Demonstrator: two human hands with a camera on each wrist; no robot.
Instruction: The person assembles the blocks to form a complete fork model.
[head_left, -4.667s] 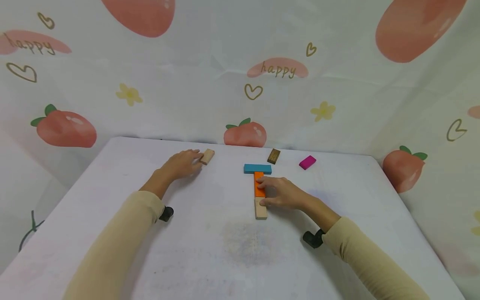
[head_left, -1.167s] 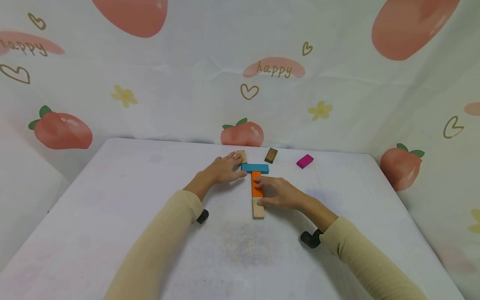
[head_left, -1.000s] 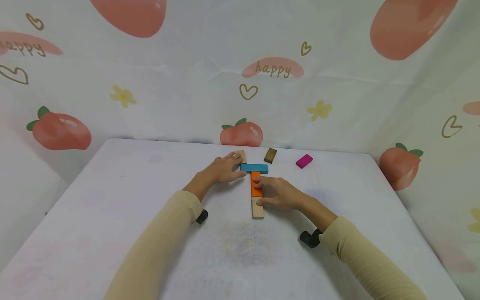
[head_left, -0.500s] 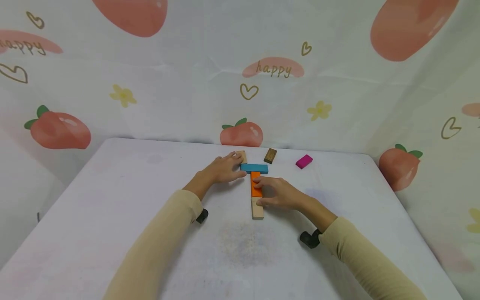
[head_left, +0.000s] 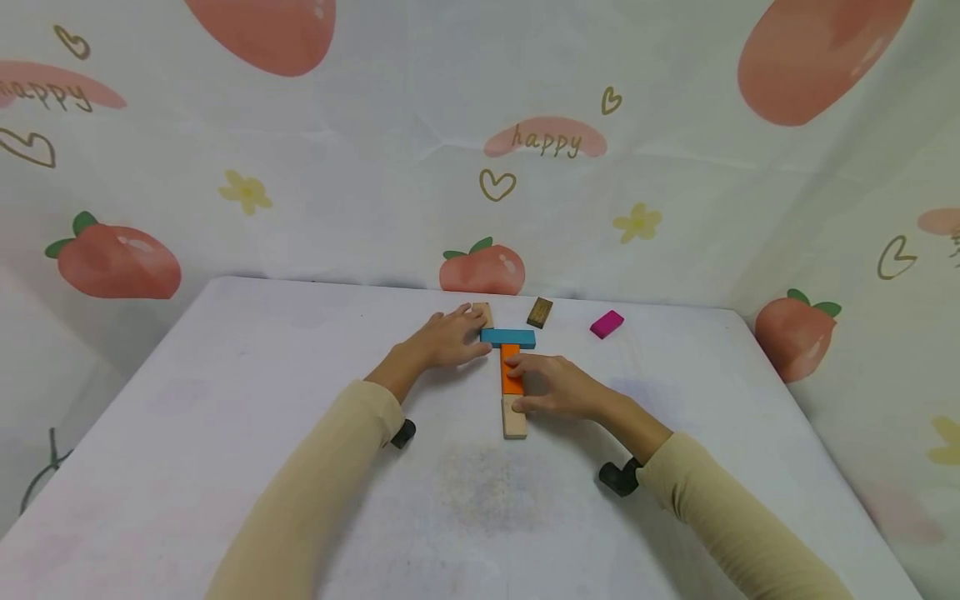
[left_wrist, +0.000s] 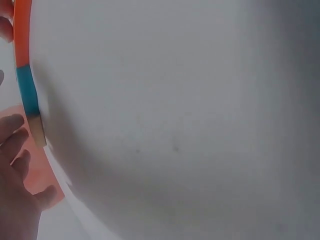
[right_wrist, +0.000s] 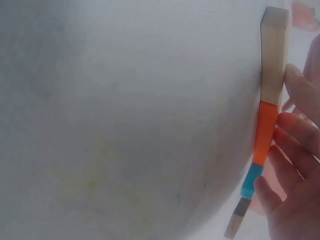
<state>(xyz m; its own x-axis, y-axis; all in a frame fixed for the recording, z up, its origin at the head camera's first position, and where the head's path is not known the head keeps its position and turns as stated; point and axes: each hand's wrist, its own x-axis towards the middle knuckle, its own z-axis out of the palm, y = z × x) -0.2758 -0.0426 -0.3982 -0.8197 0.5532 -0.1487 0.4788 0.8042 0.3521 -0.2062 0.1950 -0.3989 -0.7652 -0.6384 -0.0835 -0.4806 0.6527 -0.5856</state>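
A plain wooden block [head_left: 514,419], an orange block [head_left: 510,379] and a crosswise blue block [head_left: 510,338] lie end to end in a T on the table. Behind the blue block's left end is a second plain wooden block [head_left: 485,313], partly covered by fingertips of my left hand [head_left: 446,339]. That hand's thumb reaches toward the blue block's front left corner. My right hand [head_left: 561,387] rests its fingertips on the orange block and its thumb on the near wooden block. In the right wrist view its fingers lie loosely along the row of blocks [right_wrist: 266,132].
A dark brown block [head_left: 540,312] and a magenta block [head_left: 607,324] lie toward the back of the white table [head_left: 300,467]. Behind the far edge hangs a printed cloth [head_left: 360,183]. A dark cord [head_left: 51,458] shows at the left edge.
Since the oldest frame, my left hand has brought the second wooden block rightward to the blue block's left end. My right hand stays in place. Over the last second neither hand visibly moves.
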